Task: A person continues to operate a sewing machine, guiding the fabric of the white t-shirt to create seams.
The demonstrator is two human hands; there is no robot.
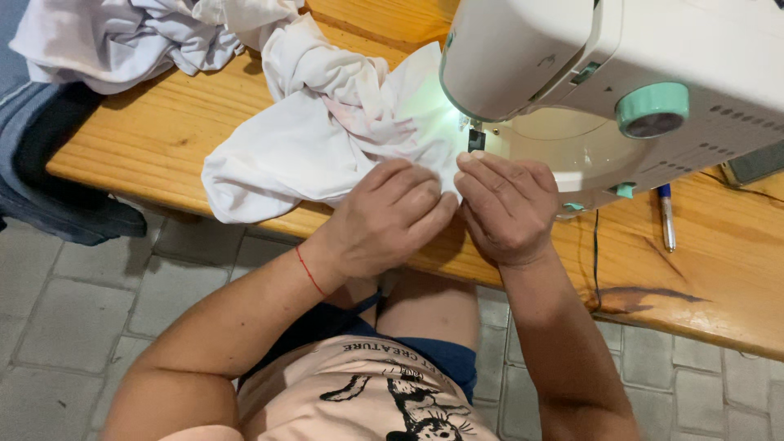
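White fabric [318,147] lies bunched on the wooden counter [147,131], its near edge drawn up to the needle area of a white sewing machine [621,73] with mint-green knobs. Left hand [388,216] and right hand [506,208] meet just in front of the needle, fingers [482,175] curled narrow and pinching the fabric's edge between them. A pen [666,216] rests on the counter beside the machine; more white cloth [122,37] is heaped at the far corner.
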